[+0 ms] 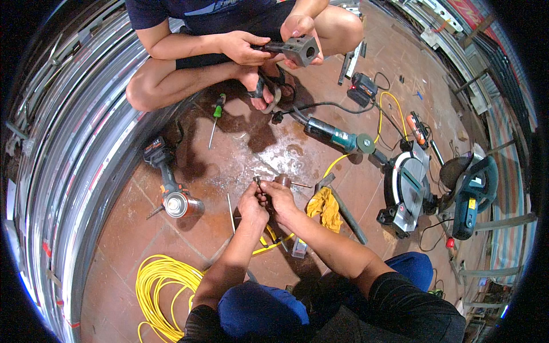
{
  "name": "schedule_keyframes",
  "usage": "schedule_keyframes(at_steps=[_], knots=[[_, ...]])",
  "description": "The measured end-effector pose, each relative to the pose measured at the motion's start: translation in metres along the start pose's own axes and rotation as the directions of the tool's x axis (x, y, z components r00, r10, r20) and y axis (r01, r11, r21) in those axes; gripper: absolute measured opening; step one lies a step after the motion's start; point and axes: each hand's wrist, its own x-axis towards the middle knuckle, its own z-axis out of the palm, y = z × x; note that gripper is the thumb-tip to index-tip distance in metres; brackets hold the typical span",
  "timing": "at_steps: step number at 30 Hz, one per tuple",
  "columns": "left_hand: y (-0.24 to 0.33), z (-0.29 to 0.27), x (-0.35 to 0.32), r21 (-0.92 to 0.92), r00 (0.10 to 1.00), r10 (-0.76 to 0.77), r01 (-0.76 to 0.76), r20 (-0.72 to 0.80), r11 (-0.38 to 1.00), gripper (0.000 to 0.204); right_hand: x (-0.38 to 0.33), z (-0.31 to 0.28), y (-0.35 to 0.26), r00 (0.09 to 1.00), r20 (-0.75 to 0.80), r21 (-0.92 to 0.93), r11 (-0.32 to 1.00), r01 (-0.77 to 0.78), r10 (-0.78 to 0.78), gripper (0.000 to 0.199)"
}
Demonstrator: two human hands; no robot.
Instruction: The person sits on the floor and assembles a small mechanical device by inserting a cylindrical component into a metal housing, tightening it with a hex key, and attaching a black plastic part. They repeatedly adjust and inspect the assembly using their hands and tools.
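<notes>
My left hand [251, 204] and my right hand [278, 197] meet low over the reddish tiled floor. Together they grip a small dark metal part [258, 184] with a short rod sticking up; its exact shape is hidden by my fingers. A brownish round piece [283, 180] lies just beyond my right hand. Opposite me a squatting person holds a grey metal block with a round hole [299, 50] in both hands.
A cordless drill [171, 191] lies left, a green-handled screwdriver [217, 114] beyond it. An angle grinder [333, 136], a mitre saw [409, 188] and a circular saw [472, 191] sit right. Yellow cable coil [157, 288] lower left, yellow rag [326, 207] by my right forearm. Metal profiles [74, 148] line the left.
</notes>
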Motion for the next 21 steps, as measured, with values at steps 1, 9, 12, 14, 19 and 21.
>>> schedule_keyframes(at_steps=[1, 9, 12, 14, 19, 21], knots=[[0.0000, -0.0001, 0.0001, 0.003, 1.000, -0.004, 0.004, -0.005, 1.000, 0.022, 0.0000, 0.0000, -0.0003, 1.000, 0.016, 0.000, 1.000, 0.017, -0.017, 0.013], [-0.0004, -0.0025, 0.0009, 0.020, 1.000, -0.002, 0.002, 0.009, 1.000, 0.023, -0.0032, 0.0010, -0.0028, 1.000, 0.029, -0.018, 1.000, 0.008, -0.008, 0.014], [-0.0005, -0.0032, 0.0020, 0.003, 1.000, -0.007, 0.006, 0.018, 1.000, 0.022, -0.0044, 0.0018, -0.0038, 0.999, 0.038, -0.005, 1.000, 0.023, -0.023, 0.015], [-0.0004, -0.0030, 0.0020, -0.007, 0.999, -0.004, 0.004, 0.044, 1.000, 0.022, -0.0049, 0.0023, -0.0045, 0.999, 0.041, -0.007, 1.000, 0.022, -0.022, 0.015], [0.0011, -0.0016, -0.0020, 0.006, 0.997, 0.019, -0.020, 0.073, 1.000, 0.022, -0.0061, 0.0030, -0.0056, 0.999, 0.036, -0.014, 1.000, 0.024, -0.023, 0.015], [0.0013, -0.0011, -0.0032, 0.003, 0.999, 0.017, -0.017, 0.046, 1.000, 0.021, -0.0065, 0.0035, -0.0056, 0.999, 0.032, -0.018, 0.999, 0.029, -0.028, 0.015]])
